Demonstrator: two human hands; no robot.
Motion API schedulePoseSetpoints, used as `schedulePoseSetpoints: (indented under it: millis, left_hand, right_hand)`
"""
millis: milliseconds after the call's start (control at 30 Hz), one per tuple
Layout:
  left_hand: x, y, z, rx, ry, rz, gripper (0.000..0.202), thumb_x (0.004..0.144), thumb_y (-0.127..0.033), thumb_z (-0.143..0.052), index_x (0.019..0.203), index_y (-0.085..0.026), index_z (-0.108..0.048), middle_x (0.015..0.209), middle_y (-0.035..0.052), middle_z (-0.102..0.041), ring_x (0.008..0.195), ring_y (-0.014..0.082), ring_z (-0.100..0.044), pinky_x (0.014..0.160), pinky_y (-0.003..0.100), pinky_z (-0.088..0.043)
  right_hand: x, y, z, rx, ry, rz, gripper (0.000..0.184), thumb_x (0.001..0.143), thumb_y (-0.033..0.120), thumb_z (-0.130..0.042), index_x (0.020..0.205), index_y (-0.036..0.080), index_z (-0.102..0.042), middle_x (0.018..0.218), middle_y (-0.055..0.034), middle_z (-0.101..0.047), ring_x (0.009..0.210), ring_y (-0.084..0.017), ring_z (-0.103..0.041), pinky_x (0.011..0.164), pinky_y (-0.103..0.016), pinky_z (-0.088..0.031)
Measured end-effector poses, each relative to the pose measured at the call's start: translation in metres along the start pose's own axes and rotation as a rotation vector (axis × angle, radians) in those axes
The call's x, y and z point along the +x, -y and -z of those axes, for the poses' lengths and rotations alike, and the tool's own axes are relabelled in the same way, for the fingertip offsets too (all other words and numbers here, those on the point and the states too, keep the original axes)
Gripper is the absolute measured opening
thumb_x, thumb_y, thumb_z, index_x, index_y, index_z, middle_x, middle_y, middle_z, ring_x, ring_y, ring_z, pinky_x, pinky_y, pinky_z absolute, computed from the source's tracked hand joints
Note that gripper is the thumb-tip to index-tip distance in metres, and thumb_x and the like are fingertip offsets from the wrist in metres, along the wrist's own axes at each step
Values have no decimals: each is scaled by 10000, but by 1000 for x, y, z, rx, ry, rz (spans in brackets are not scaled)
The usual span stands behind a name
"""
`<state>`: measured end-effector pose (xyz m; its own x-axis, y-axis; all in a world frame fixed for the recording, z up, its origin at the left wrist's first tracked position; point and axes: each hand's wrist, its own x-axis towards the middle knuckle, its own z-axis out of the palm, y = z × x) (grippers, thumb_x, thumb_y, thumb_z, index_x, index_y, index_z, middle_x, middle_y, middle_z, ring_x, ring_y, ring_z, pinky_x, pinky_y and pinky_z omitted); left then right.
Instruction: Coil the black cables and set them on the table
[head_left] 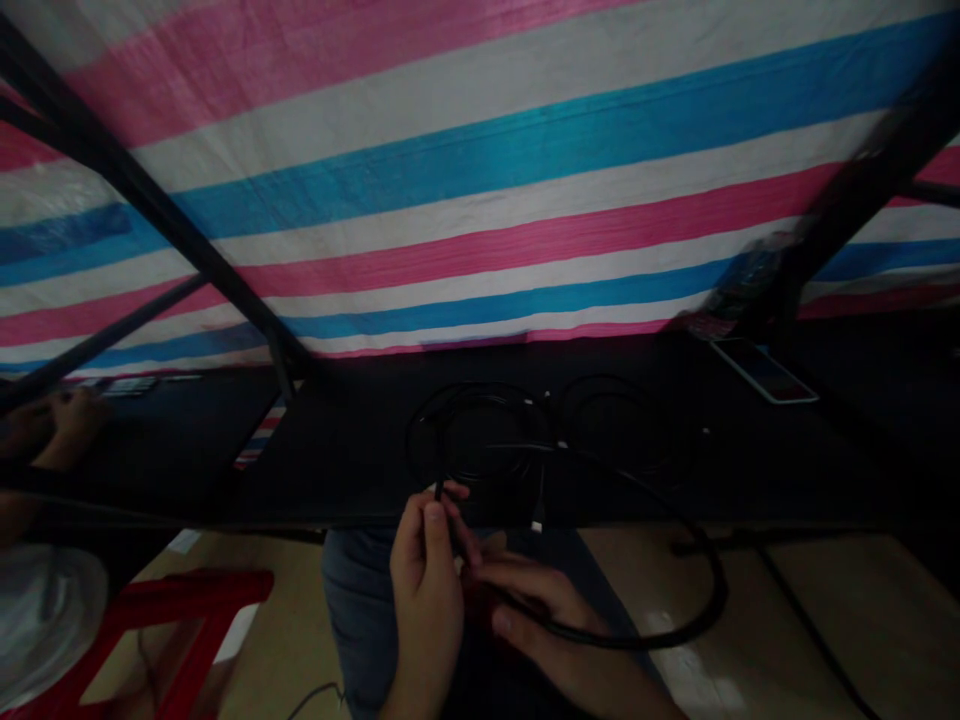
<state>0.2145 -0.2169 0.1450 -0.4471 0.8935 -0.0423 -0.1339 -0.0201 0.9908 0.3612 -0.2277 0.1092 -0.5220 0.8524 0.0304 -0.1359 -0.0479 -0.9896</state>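
My left hand (425, 583) is closed in a pinch on a black cable (660, 520) near one of its ends, just below the dark table's front edge (315, 480). My right hand (547, 610) lies beside it with its fingers curled around the same cable, which loops out to the right and back. More black cable lies coiled (480, 430) on the table just beyond my hands. A small white connector (537, 523) hangs at the table edge.
A phone (763, 370) lies at the table's far right. A striped pink, blue and white tarp (480, 180) hangs behind. Another person's hand (64, 425) rests at the left. A red stool (180, 620) stands at lower left. Black frame poles (150, 200) cross the view.
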Motion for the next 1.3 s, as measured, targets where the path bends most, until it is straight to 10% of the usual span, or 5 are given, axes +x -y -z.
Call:
schedulePoseSetpoints:
  millis: [167, 300, 467, 867, 1300]
  left_hand:
    - [30, -9, 32, 48, 66, 71, 337, 930, -541, -626, 909, -205, -645, 550, -88, -407, 425, 70, -325, 402, 164, -309]
    - [24, -14, 34, 314, 317, 58, 390, 868, -358, -724, 1232, -231, -664, 826, 8, -642, 674, 134, -595, 599, 215, -484]
    - [-4, -9, 13, 465, 696, 160, 867, 895, -221, -675, 1622, -316, -214, 1052, 55, -708, 979, 214, -675, 932, 358, -507]
    - [11, -19, 20, 367, 400, 264, 605, 1001, -552, -460, 1497, -250, -292, 892, 3, -599, 787, 183, -601, 698, 295, -491]
    - [13, -20, 22, 578, 656, 100, 369, 1005, -503, -485, 1135, -226, -690, 943, 48, -707, 855, 208, -626, 771, 297, -470]
  right_hand:
    - [3, 3, 39, 225, -42, 52, 434, 958, 467, -651, 1359, 304, -629, 1193, -107, -717, 1053, -249, -691, 925, -425, -558]
    - [9, 22, 63, 40, -140, 99, 456, 939, 346, -692, 1386, 326, -604, 1204, -94, -703, 1048, -233, -689, 927, -407, -562]
    - [13, 48, 47, -381, 120, 5, 528, 911, 208, -685, 1417, 339, -610, 1421, -89, -602, 1227, -271, -615, 1043, -441, -510]
    - [17, 46, 17, -481, 219, -131, 454, 852, 122, -742, 1275, 275, -680, 1466, -57, -533, 1232, -235, -615, 1075, -363, -500]
    - [14, 38, 48, -505, -206, 269, 209, 886, 160, -706, 1067, 252, -753, 984, -38, -711, 871, -177, -690, 759, -269, -568]
